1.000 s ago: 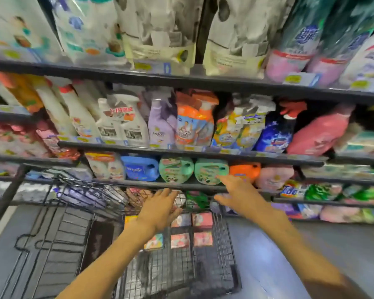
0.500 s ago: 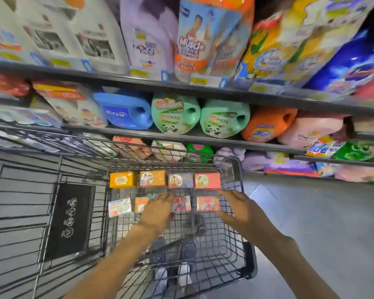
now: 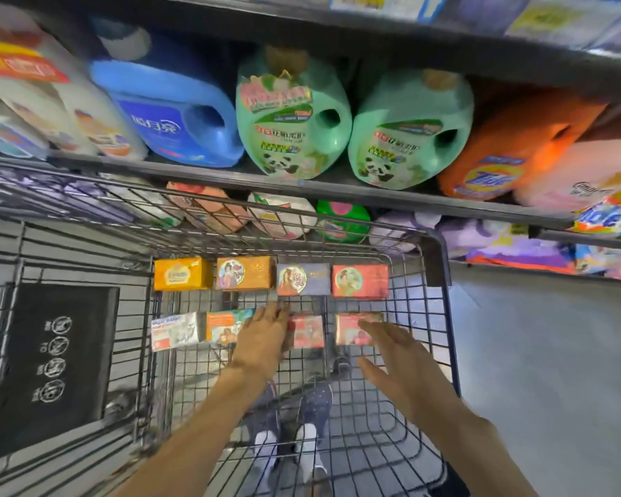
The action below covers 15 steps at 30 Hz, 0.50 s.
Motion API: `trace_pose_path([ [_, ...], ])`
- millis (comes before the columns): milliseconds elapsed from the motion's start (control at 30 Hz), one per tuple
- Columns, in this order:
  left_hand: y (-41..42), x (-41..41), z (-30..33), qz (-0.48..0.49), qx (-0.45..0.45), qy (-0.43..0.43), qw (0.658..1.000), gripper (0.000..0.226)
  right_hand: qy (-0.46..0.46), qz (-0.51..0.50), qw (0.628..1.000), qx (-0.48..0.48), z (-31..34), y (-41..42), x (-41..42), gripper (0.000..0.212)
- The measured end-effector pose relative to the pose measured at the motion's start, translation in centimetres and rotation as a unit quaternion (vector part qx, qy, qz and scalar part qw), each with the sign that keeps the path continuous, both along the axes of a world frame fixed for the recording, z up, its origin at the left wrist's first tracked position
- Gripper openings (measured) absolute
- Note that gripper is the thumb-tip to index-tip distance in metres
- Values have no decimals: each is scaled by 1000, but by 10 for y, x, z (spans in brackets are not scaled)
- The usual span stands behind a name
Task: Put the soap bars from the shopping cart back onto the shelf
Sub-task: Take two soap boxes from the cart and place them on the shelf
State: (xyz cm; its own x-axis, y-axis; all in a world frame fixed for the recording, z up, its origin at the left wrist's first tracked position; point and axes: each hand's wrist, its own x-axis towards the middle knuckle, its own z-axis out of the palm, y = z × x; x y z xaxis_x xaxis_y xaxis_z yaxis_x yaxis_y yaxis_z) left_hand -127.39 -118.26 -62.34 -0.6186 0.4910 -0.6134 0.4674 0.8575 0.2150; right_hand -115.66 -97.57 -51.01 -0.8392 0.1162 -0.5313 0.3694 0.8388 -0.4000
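Eight boxed soap bars in two rows of four on the mesh floor of the dark wire shopping cart (image 3: 441, 274), near its far wall. Far row, left to right along that wall: yellow-orange cardboard soap box (image 3: 182, 274), orange box with a round portrait label (image 3: 244, 272), grey-blue box with a round portrait label (image 3: 303, 279), red box with a round portrait label (image 3: 360, 281). Near row, further from the wall: white box with blue print (image 3: 174, 331), orange-and-teal box (image 3: 226, 325), small red box (image 3: 306, 331), another red box (image 3: 352, 330). Left hand (image 3: 262, 340) palm-down inside the cart, fingers extended and close together, over the gap between the orange-and-teal box and the small red box, covering the edge of the former; contact impossible to judge. Right hand (image 3: 398, 360) palm-down too, fingers loosely spread, fingertips over the near right corner of the second red box; nothing pinched or gripped, touching or just above unclear. Beyond the cart's far wall, a dark metal shelf (image 3: 337, 190) with a blue plastic detergent jug (image 3: 174, 113), two mint-green jugs with panda labels (image 3: 291, 116) and an orange jug (image 3: 509, 152). Left of the soap area, a black plastic panel with white round icons (image 3: 51, 367) on the folded child seat. Beneath the cart mesh, blurred shoes (image 3: 302, 425) on grey floor.
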Motion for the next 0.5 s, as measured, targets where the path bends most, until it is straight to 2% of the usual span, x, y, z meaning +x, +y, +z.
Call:
trace_pose_path([
  [100, 3, 1, 1, 6, 16, -4, 1000, 69, -3, 6, 1000, 21, -7, -2, -2, 58],
  [267, -2, 9, 5, 68, 86, -33, 993, 67, -1, 14, 998, 64, -21, 1, -17, 51],
  [400, -20, 19, 6, 114, 135, -41, 983, 60, -37, 29, 995, 93, -46, 5, -33, 46],
  [500, -35, 19, 6, 165, 154, -89, 970, 53, -78, 30, 989, 123, -70, 13, -38, 55],
])
